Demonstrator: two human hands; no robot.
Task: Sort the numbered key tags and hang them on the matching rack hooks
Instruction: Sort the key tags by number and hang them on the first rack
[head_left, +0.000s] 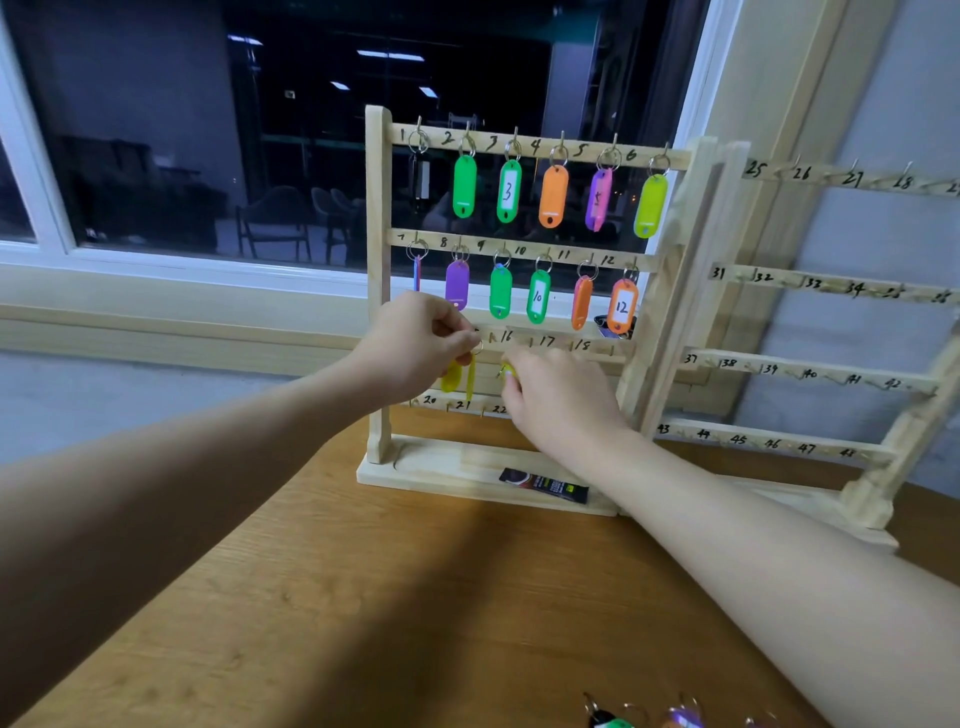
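Both hands work at the third bar of the wooden rack (379, 270). The left hand (415, 343) has a narrow grip, pinching the ring of a yellow tag (453, 375) that hangs just below its fingertips. Just right of it, the right hand (561, 400) curls its grip around another yellow tag (508, 371). Above both hands, two rows of coloured tags (501, 292) hang on their hooks. Loose tags (613, 719) lie on the tabletop (363, 597), well below the hands.
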